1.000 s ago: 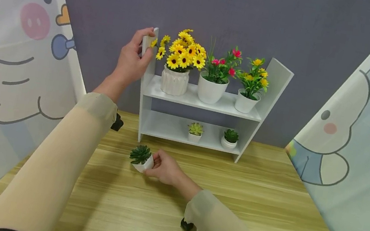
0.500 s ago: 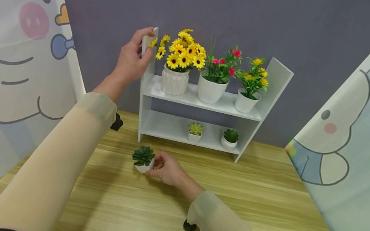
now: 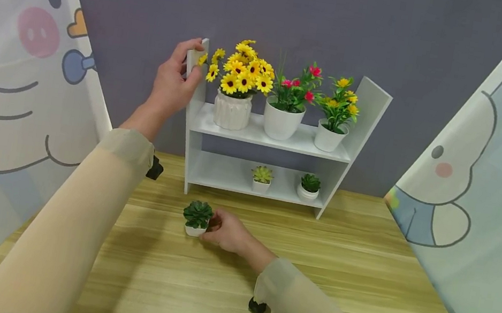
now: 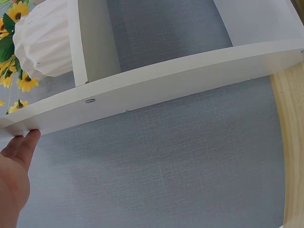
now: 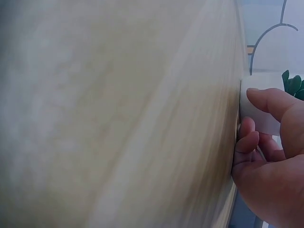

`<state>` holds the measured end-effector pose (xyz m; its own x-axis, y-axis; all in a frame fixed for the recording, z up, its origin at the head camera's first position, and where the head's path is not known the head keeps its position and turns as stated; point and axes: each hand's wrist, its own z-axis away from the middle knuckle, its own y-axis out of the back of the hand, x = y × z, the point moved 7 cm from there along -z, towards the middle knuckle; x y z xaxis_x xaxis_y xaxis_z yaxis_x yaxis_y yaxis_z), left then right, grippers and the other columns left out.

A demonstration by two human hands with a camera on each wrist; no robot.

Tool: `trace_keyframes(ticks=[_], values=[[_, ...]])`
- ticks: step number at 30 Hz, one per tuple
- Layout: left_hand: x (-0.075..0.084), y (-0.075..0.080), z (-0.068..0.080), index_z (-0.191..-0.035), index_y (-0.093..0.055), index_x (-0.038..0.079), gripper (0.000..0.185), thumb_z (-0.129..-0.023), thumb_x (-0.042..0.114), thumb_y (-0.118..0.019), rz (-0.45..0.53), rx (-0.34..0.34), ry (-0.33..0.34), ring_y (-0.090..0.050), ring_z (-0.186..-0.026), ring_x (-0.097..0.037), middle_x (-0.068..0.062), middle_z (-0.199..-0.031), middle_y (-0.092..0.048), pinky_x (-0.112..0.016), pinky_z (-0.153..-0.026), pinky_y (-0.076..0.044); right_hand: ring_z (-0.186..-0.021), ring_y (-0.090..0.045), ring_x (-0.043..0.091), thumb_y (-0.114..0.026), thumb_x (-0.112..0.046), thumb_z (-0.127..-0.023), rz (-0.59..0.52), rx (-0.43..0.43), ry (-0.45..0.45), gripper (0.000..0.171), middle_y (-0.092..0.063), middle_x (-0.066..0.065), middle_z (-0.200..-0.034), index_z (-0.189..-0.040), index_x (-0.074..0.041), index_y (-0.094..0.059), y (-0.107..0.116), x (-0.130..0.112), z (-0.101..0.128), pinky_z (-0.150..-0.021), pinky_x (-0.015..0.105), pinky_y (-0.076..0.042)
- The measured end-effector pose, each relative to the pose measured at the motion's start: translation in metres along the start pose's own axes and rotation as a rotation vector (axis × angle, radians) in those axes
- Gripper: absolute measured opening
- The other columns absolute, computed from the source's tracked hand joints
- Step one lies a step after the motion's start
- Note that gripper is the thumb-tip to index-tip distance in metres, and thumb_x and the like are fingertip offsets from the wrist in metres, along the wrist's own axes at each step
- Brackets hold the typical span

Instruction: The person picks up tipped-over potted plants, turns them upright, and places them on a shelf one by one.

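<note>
a small potted succulent [image 3: 197,218] is held at its white pot by the right hand [image 3: 226,231], whose fingers are curled round the pot's side; in the right wrist view the thumb and fingertips [image 5: 260,99] are seen pressed against the pot [image 5: 259,116]. the pot stands upright on the wooden table [image 3: 335,277], just to the left of that hand and in front of the white shelf [image 3: 273,141]. the shelf's left side panel is gripped near its top edge by the left hand [image 3: 171,82], with the thumb hooked over the panel; in the left wrist view only fingertips [image 4: 26,142] touching the panel's edge can be made out.

beyond the right hand, two little succulents [image 3: 261,175] are already set on the lower board towards its right, and the left part of that board is bare. to the right of the left hand, three flower pots [image 3: 281,118] are lined up on the upper board.

it is judged that the plant has been grasped but not yet lifted; carrying it to the shelf and setting it down are left.
</note>
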<state>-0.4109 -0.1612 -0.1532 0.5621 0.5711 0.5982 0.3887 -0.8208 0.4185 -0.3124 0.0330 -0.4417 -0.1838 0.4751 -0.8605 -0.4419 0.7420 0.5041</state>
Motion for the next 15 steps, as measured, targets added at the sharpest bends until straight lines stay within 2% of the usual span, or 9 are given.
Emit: trace_keyframes(ticks=[4,9,15], values=[[0.0023,-0.0008,0.0002,-0.158,-0.046,0.025,0.044,-0.114,0.021,-0.048,0.004,-0.003,-0.007,-0.057,-0.152,-0.03,0.021,-0.175,-0.038,-0.056,-0.116,-0.056,-0.103,-0.068,0.015,-0.088,-0.008,-0.09,-0.041,-0.018,-0.004,0.045,-0.072,0.014,-0.126,-0.127,-0.001,-0.064,-0.0003,0.0013,-0.0005,-0.09,0.028,-0.059],[0.0026,-0.0007,0.0012,-0.157,-0.046,0.026,0.044,-0.114,0.021,-0.048,0.002,-0.005,-0.009,-0.057,-0.152,-0.03,0.021,-0.175,-0.037,-0.056,-0.115,-0.056,-0.109,-0.07,0.018,-0.089,-0.006,-0.088,-0.161,-0.061,-0.024,0.062,-0.067,0.014,-0.13,-0.141,0.002,-0.058,-0.0024,0.0033,-0.0004,-0.087,0.027,-0.059],[0.001,0.0007,0.0011,-0.158,-0.045,0.026,0.044,-0.114,0.022,-0.047,0.0,-0.005,0.001,-0.055,-0.154,-0.029,0.022,-0.176,-0.036,-0.054,-0.118,-0.055,-0.107,-0.07,0.017,-0.089,-0.008,-0.089,-0.189,-0.077,-0.026,0.063,-0.067,0.014,-0.131,-0.142,0.002,-0.056,-0.002,0.0037,0.0001,-0.084,0.027,-0.06]])
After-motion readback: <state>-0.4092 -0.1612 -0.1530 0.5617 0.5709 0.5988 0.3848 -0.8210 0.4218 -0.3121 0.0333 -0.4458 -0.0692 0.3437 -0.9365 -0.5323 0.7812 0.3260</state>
